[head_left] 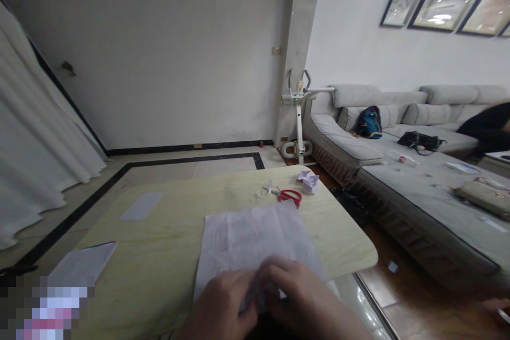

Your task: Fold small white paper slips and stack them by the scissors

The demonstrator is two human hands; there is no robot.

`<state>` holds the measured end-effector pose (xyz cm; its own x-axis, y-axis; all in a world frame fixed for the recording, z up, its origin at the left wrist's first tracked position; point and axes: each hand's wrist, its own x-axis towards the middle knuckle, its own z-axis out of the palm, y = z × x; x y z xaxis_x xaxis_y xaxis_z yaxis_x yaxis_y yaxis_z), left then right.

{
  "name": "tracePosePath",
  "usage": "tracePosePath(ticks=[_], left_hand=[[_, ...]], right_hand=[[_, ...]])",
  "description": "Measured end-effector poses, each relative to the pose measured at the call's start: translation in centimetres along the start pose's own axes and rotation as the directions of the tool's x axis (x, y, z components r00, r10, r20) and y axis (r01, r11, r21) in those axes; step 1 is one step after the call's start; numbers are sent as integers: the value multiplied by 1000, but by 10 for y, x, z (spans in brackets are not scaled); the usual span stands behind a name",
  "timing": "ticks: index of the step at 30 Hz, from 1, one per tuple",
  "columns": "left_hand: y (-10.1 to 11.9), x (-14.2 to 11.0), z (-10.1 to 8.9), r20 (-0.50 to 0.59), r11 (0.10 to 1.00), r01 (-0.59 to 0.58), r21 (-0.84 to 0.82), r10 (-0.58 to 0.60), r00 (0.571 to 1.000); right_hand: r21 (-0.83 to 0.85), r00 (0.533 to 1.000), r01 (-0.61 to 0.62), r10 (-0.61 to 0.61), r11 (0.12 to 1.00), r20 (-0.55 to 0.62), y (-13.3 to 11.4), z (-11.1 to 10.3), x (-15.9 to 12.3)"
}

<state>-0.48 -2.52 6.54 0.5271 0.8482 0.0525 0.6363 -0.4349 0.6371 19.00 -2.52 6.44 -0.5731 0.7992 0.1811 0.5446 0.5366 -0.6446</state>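
Observation:
Close to the near edge of the table, my left hand (227, 297) and my right hand (297, 295) meet with curled fingers. Between them they pinch a pale, crumpled piece of paper (262, 300), blurred and mostly covered by the fingers. Under and beyond the hands lies a large creased white sheet (251, 234), flat on the table. Red-handled scissors (289, 196) rest just past its far right corner. Beside the blades are thin pale strips (258, 194), and farther right sits a folded purplish-white paper (309, 183).
The pale wooden table (159, 255) carries a small white sheet (142, 206) and a stack of papers (85, 261) on the left. Right of it stands a grey sofa (398, 191) with a blue backpack (369, 122), a black bag (421, 141) and a person's dark sleeve (492, 125).

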Motion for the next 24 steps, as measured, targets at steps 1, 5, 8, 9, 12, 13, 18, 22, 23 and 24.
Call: tracePosePath(ticks=[1, 5, 8, 9, 12, 13, 18, 22, 23, 24], left_hand=[[-1, 0, 0, -1, 1000, -1, 9, 1, 1000], [-3, 1, 1, 3, 998, -5, 61, 5, 1000], [-2, 2, -1, -1, 997, -11, 71, 11, 1000], [-1, 2, -2, -2, 998, -14, 66, 15, 1000], [0, 3, -3, -6, 999, -19, 48, 19, 1000], [0, 3, -3, -7, 999, -20, 42, 21, 1000], [-2, 4, -3, -20, 1000, -15, 14, 16, 1000], [-1, 4, -3, 13, 1000, -7, 7, 7, 1000], [0, 4, -3, 21, 1000, 3, 7, -3, 1000], [2, 3, -4, 22, 1000, 21, 10, -22, 1000]], right_hand=[[3, 1000, -2, 2, 1000, 4, 0, 0, 0], [22, 1000, 10, -11, 1000, 12, 3, 4, 0], [29, 1000, 10, -10, 1000, 16, 6, 6, 0], [29, 1000, 3, -4, 1000, 17, 7, 7, 0], [12, 1000, -18, 17, 1000, 11, 9, 9, -2], [-1, 1000, -25, 25, 1000, 1, 9, 9, -3], [-18, 1000, -18, 18, 1000, -3, 9, 11, -5], [-31, 1000, 6, -7, 1000, -13, 12, 13, -4], [-43, 1000, 2, -3, 999, -20, 13, 13, -4], [-57, 1000, -5, 4, 998, -23, 12, 13, -5]])
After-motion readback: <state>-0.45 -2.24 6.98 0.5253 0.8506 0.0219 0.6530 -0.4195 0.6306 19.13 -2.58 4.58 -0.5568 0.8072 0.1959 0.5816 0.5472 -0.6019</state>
